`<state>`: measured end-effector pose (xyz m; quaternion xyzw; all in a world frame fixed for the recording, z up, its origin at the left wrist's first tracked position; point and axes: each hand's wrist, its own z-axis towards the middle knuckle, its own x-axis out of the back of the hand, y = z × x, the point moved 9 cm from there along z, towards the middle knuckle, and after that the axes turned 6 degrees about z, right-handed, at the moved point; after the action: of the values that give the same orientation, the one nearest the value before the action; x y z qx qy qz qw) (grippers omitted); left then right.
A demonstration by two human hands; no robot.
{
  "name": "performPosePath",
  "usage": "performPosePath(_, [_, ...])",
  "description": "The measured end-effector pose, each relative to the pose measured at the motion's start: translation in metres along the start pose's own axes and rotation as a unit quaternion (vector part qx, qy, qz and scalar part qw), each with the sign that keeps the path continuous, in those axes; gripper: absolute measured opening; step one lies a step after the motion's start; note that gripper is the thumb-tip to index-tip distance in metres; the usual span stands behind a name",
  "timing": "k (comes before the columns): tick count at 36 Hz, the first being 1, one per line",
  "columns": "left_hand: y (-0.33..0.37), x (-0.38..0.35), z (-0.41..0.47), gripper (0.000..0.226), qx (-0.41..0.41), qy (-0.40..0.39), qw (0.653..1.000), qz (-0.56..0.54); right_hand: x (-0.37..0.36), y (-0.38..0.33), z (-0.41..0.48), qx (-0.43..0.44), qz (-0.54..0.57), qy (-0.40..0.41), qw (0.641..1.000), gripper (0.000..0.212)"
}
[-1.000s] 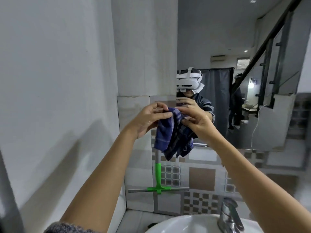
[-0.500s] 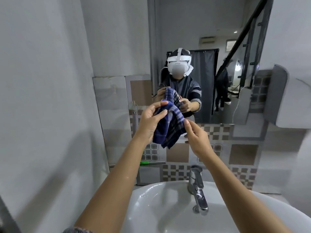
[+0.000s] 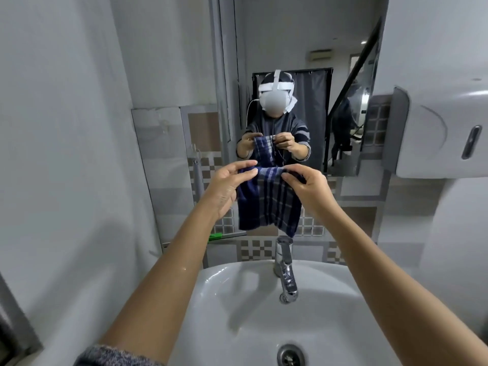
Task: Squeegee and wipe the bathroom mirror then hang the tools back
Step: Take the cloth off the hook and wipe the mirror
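A dark blue checked cloth (image 3: pixel 268 204) hangs spread between my two hands, above the tap. My left hand (image 3: pixel 227 186) pinches its upper left corner and my right hand (image 3: pixel 307 186) pinches its upper right corner. Behind them is the bathroom mirror (image 3: pixel 290 48), which reflects me holding the cloth. The green squeegee (image 3: pixel 215 236) hangs on the tiled wall at the left, below the mirror; only a bit of its green head and blade shows beside my left forearm.
A white washbasin (image 3: pixel 237 299) with a chrome tap (image 3: pixel 285 270) lies right below my hands. A white dispenser (image 3: pixel 443 133) juts out from the wall on the right. A plain grey wall stands close on the left.
The view has swung right and down, from the hook area to the basin. My hands have lowered and pulled apart, opening the bunched cloth into a flat hanging sheet.
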<state>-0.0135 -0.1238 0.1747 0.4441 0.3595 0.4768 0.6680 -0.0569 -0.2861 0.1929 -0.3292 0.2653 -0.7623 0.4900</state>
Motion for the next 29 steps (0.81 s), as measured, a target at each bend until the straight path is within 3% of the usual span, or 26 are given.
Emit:
performPosePath(4, [0.004,-0.005,0.002,0.034,-0.004,0.013,0.998,0.067,0.016,-0.009,0.003,0.002,-0.015,0.01,1.0,0.018])
performPosePath(12, [0.035,-0.027,0.011,0.042,-0.101,0.006,0.969,0.224,0.045,-0.025,0.012,0.032,-0.044,0.005,0.998,0.021])
performPosePath(16, [0.04,-0.042,0.015,0.046,-0.139,-0.021,0.937,0.319,0.055,-0.024,0.012,0.029,-0.05,0.012,0.998,0.018])
performPosePath(25, [0.061,-0.049,0.008,0.039,-0.289,0.084,0.84,0.452,0.06,-0.013,0.022,0.018,-0.055,0.027,0.998,0.018])
performPosePath(29, [0.063,-0.048,0.013,0.038,-0.31,0.092,0.818,0.475,0.056,-0.012,0.032,0.022,-0.051,0.035,0.998,0.018])
